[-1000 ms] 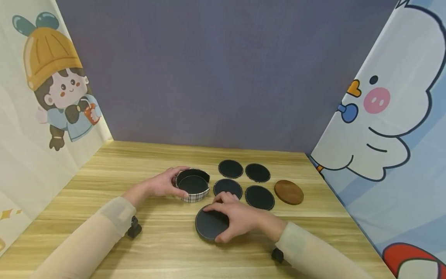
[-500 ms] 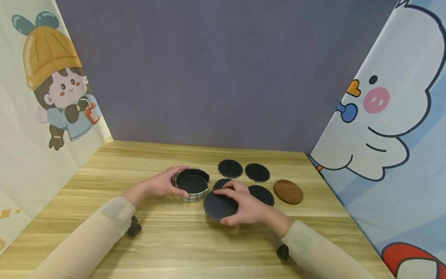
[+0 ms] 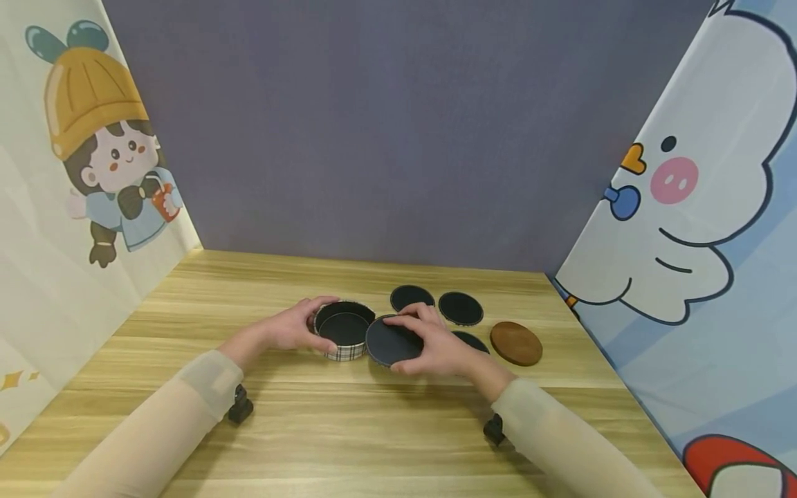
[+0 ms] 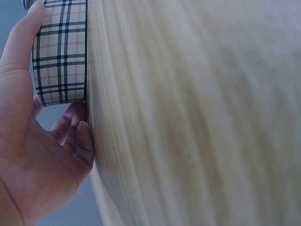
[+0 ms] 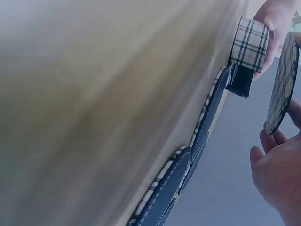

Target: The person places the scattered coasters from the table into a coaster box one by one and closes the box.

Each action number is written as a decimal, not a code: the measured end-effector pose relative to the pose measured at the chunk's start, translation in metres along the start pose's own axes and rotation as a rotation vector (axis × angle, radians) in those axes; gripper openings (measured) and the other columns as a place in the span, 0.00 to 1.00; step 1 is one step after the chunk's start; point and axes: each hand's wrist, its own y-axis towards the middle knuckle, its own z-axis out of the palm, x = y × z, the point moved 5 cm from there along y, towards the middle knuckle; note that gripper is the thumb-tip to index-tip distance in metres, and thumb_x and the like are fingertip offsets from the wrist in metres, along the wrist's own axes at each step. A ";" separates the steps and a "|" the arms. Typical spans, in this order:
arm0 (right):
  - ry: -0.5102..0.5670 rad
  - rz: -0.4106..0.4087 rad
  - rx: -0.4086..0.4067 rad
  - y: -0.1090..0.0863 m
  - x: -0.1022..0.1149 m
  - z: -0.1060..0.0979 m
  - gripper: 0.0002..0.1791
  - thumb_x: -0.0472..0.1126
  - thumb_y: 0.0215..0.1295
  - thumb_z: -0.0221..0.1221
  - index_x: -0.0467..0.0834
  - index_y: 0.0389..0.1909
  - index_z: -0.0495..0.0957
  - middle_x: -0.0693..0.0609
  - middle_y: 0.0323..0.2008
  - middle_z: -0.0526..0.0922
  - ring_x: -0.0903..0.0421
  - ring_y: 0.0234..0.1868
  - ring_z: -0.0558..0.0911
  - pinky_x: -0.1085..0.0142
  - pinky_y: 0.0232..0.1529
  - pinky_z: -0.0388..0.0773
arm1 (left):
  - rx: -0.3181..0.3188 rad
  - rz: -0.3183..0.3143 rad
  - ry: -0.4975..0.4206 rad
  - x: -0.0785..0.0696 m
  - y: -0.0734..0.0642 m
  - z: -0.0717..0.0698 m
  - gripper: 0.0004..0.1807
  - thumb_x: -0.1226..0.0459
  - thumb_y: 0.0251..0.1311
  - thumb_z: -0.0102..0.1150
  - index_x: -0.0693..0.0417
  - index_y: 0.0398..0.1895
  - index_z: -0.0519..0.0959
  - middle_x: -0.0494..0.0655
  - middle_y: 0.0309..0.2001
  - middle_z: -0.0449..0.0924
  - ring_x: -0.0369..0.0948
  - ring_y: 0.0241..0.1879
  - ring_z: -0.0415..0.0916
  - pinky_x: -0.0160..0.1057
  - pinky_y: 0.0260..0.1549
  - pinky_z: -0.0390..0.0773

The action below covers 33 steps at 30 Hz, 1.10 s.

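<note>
The dark disc hangs above the surface, toward the far edge, pinched by its rim in the right hand, seemingly to keep its face free, just beside the plaid holder that the left hand grips, apparently to steady it.

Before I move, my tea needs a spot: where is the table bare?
Bare table shows between the sleeves, and left of the left hand. It's crowded from the plaid holder past the right hand, its held disc and the flat black discs to the brown disc.
</note>
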 end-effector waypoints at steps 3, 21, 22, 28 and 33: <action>-0.011 0.011 -0.002 0.008 0.001 -0.002 0.46 0.63 0.59 0.76 0.65 0.80 0.73 0.50 0.76 0.66 0.44 0.77 0.62 0.39 0.69 0.67 | 0.000 -0.001 0.001 -0.001 -0.001 0.000 0.63 0.54 0.56 0.86 0.52 0.89 0.55 0.71 0.73 0.62 0.56 0.62 0.80 0.58 0.65 0.79; -0.062 0.031 0.031 0.062 0.010 0.010 0.46 0.64 0.63 0.73 0.62 0.82 0.71 0.48 0.77 0.67 0.43 0.75 0.63 0.45 0.68 0.60 | 0.028 -0.016 -0.025 -0.001 -0.001 0.000 0.61 0.53 0.60 0.84 0.50 0.90 0.53 0.71 0.74 0.58 0.57 0.64 0.79 0.52 0.63 0.79; -0.068 0.033 0.033 0.065 0.011 0.012 0.46 0.65 0.63 0.73 0.62 0.82 0.71 0.48 0.77 0.67 0.43 0.75 0.63 0.45 0.68 0.60 | 0.028 -0.016 -0.026 -0.001 -0.001 0.000 0.61 0.53 0.60 0.84 0.50 0.90 0.53 0.71 0.74 0.58 0.57 0.64 0.79 0.52 0.63 0.79; -0.060 0.032 0.049 0.079 0.015 0.022 0.45 0.65 0.64 0.72 0.61 0.81 0.72 0.48 0.77 0.67 0.43 0.76 0.63 0.45 0.68 0.60 | 0.033 -0.010 -0.007 -0.002 -0.002 0.000 0.60 0.52 0.61 0.83 0.50 0.90 0.54 0.69 0.75 0.59 0.55 0.66 0.77 0.52 0.64 0.77; -0.039 0.031 0.065 0.086 0.018 0.029 0.44 0.65 0.65 0.73 0.59 0.81 0.72 0.47 0.78 0.67 0.44 0.77 0.63 0.45 0.69 0.60 | 0.058 0.012 -0.034 -0.002 -0.002 0.001 0.59 0.53 0.63 0.81 0.52 0.90 0.53 0.68 0.76 0.59 0.53 0.65 0.79 0.49 0.62 0.79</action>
